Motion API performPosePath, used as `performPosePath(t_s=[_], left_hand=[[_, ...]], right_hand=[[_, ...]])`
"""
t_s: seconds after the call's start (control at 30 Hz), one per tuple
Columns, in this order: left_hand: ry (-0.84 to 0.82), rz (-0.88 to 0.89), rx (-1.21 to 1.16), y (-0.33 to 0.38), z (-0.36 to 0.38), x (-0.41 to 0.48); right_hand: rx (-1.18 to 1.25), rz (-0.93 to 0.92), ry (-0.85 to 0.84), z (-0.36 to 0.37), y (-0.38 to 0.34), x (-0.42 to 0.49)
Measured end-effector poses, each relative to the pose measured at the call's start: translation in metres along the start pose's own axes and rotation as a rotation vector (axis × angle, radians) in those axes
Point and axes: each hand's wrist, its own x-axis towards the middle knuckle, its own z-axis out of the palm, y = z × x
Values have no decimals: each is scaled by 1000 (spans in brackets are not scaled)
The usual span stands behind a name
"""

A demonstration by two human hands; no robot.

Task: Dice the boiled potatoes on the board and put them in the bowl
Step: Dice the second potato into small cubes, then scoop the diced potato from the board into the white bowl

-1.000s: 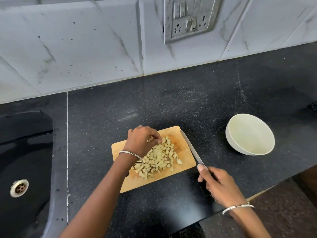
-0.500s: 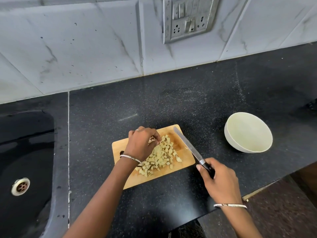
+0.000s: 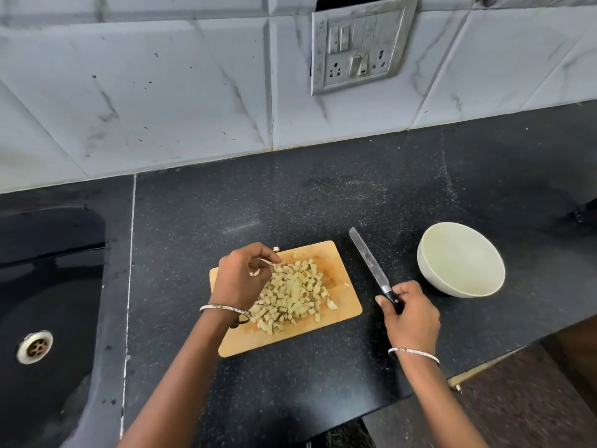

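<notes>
A heap of diced potatoes [image 3: 297,292] lies on the wooden cutting board [image 3: 340,307] in the middle of the black counter. My left hand [image 3: 240,279] hovers over the heap's left edge with curled fingers, and a small potato piece shows among them. Right of the board, my right hand [image 3: 410,315] grips the black handle of the knife [image 3: 368,257]. Its blade lies low over the counter and points away from me. The white bowl [image 3: 424,270] stands to the right of the knife with nothing in it.
A black sink [image 3: 48,286] with a metal drain [image 3: 35,346] sits at the left. A tiled wall with a socket plate [image 3: 360,43] rises behind the counter. The counter's front edge [image 3: 484,367] runs diagonally just below my right wrist.
My right hand swung the knife off the board's right edge onto the counter between board and bowl. My left hand stayed at the heap's left side, fingers working the pieces.
</notes>
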Motion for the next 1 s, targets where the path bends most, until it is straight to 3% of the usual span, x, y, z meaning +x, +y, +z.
performPosePath(t_s=[0.33, 0.5, 0.6, 0.8, 1.0], left_hand=[[-108, -105, -25, -11, -25, -17], [-147, -220, 43, -13, -32, -26], [-220, -286, 177, -13, -29, -29], [-307, -360, 353, -17, -9, -38], [-255, -318, 318, -18, -2, -34]], right_hand=[[-154, -42, -32, 19, -4, 11], [-147, -195, -5, 10, -32, 11], [-58, -300, -189, 11, -61, 11], [-210, -394, -712, 25, -98, 17], [-249, -443, -819, 43, -107, 4]])
